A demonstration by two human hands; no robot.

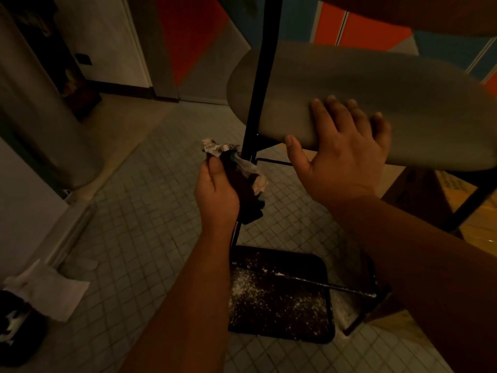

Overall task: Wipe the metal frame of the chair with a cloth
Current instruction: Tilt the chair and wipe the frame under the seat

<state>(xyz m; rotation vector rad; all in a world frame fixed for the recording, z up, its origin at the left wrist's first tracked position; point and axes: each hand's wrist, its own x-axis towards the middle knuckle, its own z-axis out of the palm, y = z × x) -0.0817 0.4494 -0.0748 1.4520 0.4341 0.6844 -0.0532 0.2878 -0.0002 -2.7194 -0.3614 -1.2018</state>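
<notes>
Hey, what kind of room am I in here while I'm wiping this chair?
Probably a room in a home, though it is dim. The floor is laid in small square tiles, a door frame stands in the far wall, and a cardboard box sits beside the chair.

Crumpled cloth (242, 181) on glossy black metal frame (258, 84); matt grey seat (376, 84).

Black metal frame (259, 84) of grey-seated chair (376, 103), thin tube slanting from 12 o'clock down toward centre. Crumpled cloth (246, 179) (dark with pale patches) bunched around the tube at centre, just below seat edge.
</notes>
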